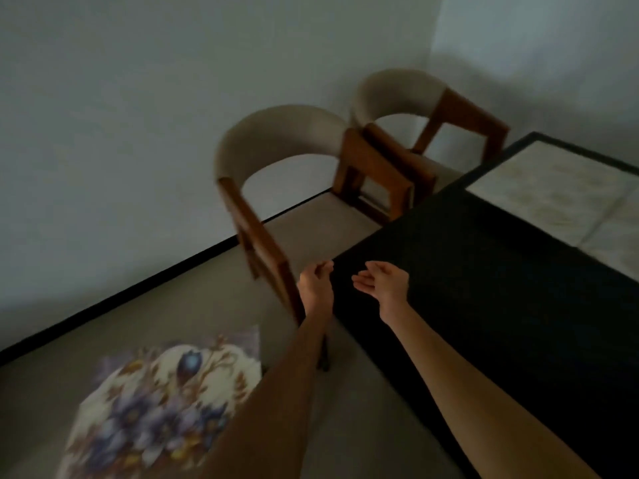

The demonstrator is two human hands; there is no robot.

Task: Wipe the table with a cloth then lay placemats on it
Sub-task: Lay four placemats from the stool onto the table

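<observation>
The dark table [484, 288] runs from the lower right up to the far right. Two pale patterned placemats lie on it, one [553, 191] at the far end and the other [619, 233] beside it at the frame's right edge. My left hand [314, 281] hovers just off the table's near corner, over the chair arm, with fingers loosely curled and nothing in it. Above the table's corner my right hand [383, 281] is stretched out, palm turned inward and fingers relaxed, also holding nothing. No cloth is in view.
Two beige chairs with wooden arms stand along the table's left side, the nearer one [276, 160] right by my left hand, the other [408, 102] behind it against the wall. A floral patterned piece [162, 402] lies on the floor at lower left.
</observation>
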